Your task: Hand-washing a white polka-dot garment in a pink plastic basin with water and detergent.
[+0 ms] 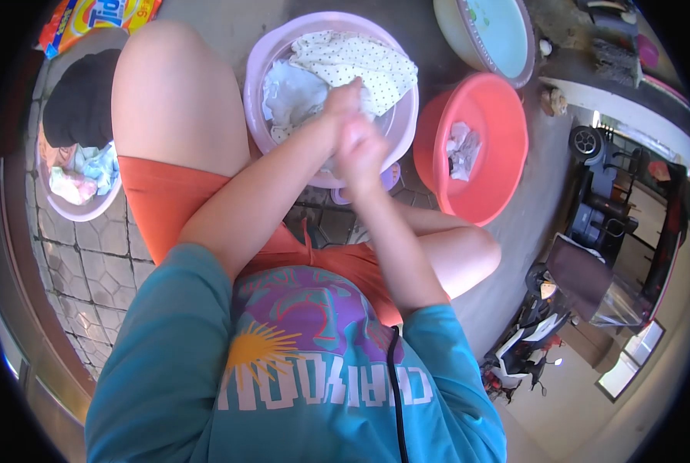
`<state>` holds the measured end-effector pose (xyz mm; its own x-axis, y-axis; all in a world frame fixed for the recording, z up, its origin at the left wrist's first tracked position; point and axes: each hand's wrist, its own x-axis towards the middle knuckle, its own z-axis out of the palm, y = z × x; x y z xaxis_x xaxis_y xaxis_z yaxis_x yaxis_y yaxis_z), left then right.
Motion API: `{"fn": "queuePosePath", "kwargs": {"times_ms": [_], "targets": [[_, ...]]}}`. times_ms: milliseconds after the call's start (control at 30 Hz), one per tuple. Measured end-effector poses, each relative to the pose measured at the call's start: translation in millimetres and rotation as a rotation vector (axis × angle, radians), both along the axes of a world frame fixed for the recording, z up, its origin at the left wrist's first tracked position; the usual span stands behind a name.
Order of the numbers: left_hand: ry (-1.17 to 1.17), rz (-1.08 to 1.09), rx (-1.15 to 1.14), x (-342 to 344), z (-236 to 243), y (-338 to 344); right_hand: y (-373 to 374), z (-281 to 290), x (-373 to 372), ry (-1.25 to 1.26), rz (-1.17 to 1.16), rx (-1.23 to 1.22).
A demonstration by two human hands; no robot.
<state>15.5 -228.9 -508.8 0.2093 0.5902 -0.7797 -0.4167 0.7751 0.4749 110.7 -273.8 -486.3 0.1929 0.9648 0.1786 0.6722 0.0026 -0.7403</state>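
Note:
My left hand (343,102) and my right hand (360,150) meet over a lilac basin (254,92), blurred by motion. The left fingers reach up toward a white dotted cloth (381,74); my right hand is at the left hand's wrist or palm, lower in view. I cannot make out whether anything is between them or how the fingers are curled. A pale blue cloth (287,86) also lies in the basin, partly under the dotted one.
A red basin (496,143) holding small cloths (462,148) sits right; a pale basin (499,42) stands behind it. Left are a basin of clothes (82,179), dark fabric (79,96) and a detergent bag (90,19). Scooters (526,347) stand far right. My bare knees flank the lilac basin.

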Motion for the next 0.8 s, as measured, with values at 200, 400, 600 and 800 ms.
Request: {"fn": "queuePosePath", "kwargs": {"times_ms": [200, 400, 600, 800], "targets": [[-0.225, 0.149, 0.107, 4, -31, -8, -42, 10, -47, -0.082, 0.105, 0.021], [0.084, 0.082, 0.138, 36, -13, -24, 0, 54, -50, -0.052, -0.281, -0.229], [0.016, 0.111, 0.022, 24, 0, -19, -11, 18, -38, -0.162, -0.041, -0.047], [-0.187, 0.109, -0.038, -5, 11, -11, -28, 11, -45, -0.241, 0.091, 0.073]]}}
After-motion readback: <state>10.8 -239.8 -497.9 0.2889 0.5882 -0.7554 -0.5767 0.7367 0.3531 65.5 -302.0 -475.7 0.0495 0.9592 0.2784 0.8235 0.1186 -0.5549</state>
